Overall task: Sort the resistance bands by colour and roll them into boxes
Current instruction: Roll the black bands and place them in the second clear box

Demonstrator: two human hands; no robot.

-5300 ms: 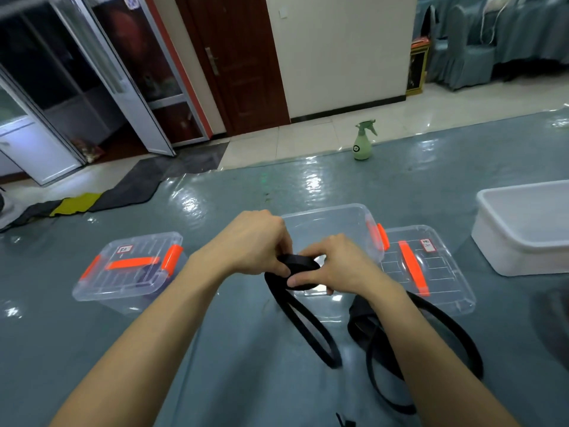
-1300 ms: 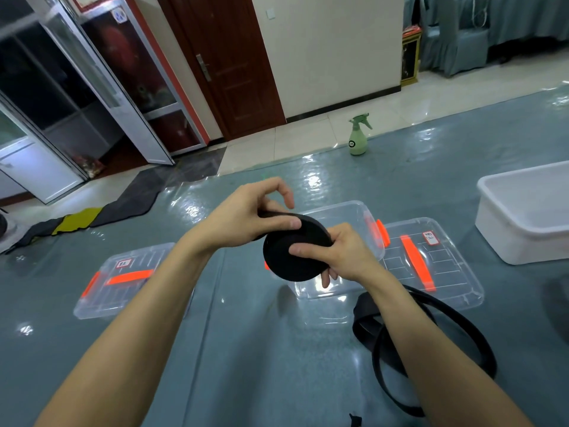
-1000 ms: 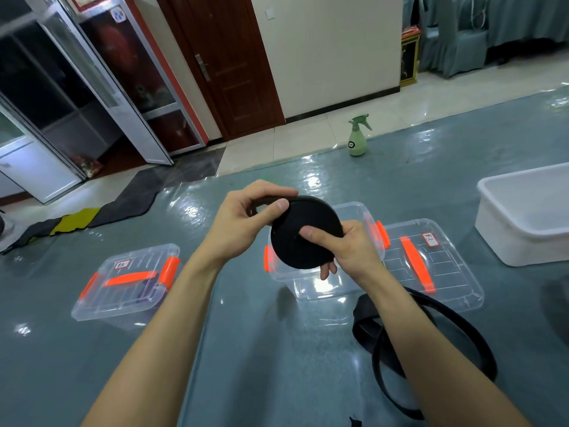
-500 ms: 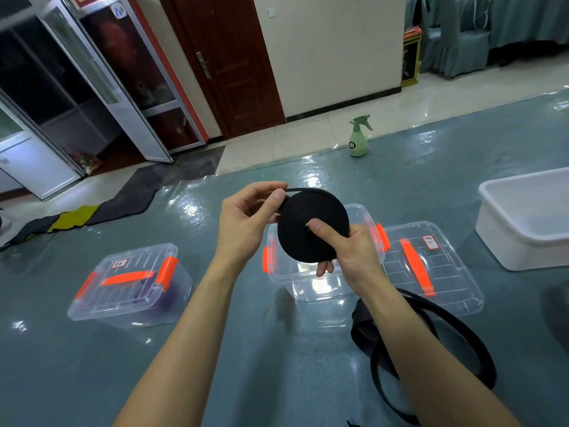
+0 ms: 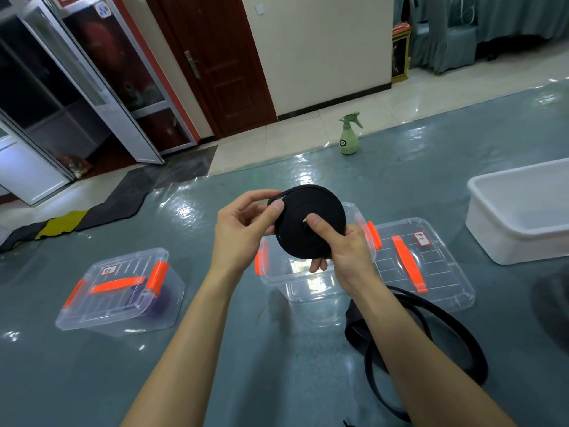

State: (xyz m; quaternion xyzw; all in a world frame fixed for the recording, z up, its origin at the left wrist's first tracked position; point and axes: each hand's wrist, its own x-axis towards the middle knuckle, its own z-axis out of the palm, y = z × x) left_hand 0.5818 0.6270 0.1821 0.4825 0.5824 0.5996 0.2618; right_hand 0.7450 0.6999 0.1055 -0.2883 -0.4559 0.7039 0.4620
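Black rubber, wound flat on itself into a tight disc, is the rolled resistance band (image 5: 320, 204), held up in the air directly above the open clear box (image 5: 295, 288). The right hand (image 5: 348, 251) grips the disc with the thumb pressed on its centre and the fingers curled behind it, which looks meant to clamp the layers so the coil cannot spring apart. The left hand (image 5: 240, 232) pinches the band's loose outer end at the upper left rim of the disc between thumb and forefinger, apparently smoothing the last stretch down against the roll. Holding the coil over the open box suggests rolling is all but finished and a short drop inside is the next step; if either grip loosens first, the springy rubber would probably unwind. The box's lid (image 5: 437, 272), with its orange handle and a small label, lies flat just to the right of the box, out of the way yet near enough to snap back on. A loose black band (image 5: 355, 325) lies in a slack loop on the grey-green surface (image 5: 215, 349) under the right forearm, likely waiting for the same box, being the same colour. To the left, well apart, a closed clear box (image 5: 123, 294) with orange clips holds something purple (image 5: 163, 298), so that colour seems sorted already. A white tub (image 5: 517, 238) stands at the far right.
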